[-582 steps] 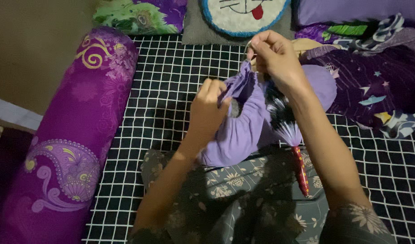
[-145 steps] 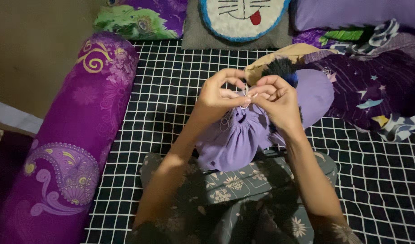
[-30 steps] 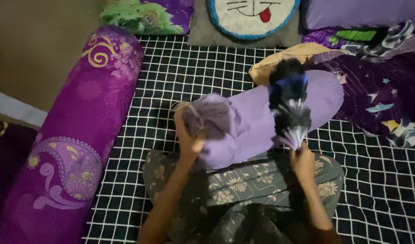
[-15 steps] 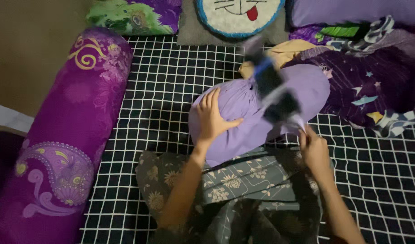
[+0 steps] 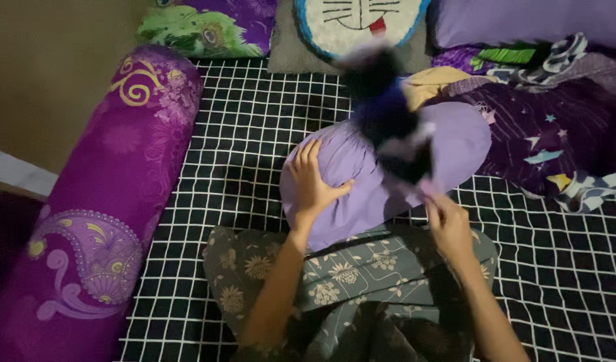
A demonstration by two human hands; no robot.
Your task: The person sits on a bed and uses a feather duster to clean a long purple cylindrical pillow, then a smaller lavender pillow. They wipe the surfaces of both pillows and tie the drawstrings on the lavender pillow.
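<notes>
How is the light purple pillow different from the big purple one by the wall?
The lilac bolster is plain and pale; the magenta bolster is darker, with swirly patterns. The lilac one lies across the lap under the left hand; the magenta one lies untouched at the bed's edge and looks longer. Both are tube-shaped.

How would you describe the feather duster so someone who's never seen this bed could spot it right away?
Start at the black bedsheet with the white grid. In its middle lies a plain lilac bolster under the left hand. The feather duster is the dark, blurred, fluffy bunch over that bolster, held from below by the right hand; it is the only feathery thing among smooth fabrics.
</notes>
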